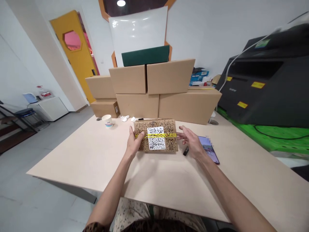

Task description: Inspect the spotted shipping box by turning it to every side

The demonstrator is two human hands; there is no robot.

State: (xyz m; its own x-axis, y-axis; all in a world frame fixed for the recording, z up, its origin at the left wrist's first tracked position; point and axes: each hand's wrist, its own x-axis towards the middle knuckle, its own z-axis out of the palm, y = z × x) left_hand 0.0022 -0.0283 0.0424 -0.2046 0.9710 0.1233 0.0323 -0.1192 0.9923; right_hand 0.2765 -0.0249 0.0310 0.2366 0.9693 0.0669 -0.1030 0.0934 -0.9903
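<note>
A small cardboard box [142, 145] is tilted up above the table, its broad face towards me. That face carries a white printed label [156, 143] and a strip of yellow tape [169, 135] running across it. My left hand [134, 141] grips the box's left end, thumb on the front and fingers behind. At the right end, my right hand [190, 139] has its thumb lifted away and its fingertips at the box's edge; whether they touch is unclear. A short black object [185, 150], its kind unclear, lies beneath the right hand. Beside that wrist is a phone [209, 148] with its screen lit.
Large cardboard boxes [137, 104] are stacked along the table's back, topped by a dark green box [146, 55]. A paper cup [107, 120] and crumpled tissues [125, 118] sit at the back left. A big black printer [263, 77] stands to the right on a green surface [260, 133].
</note>
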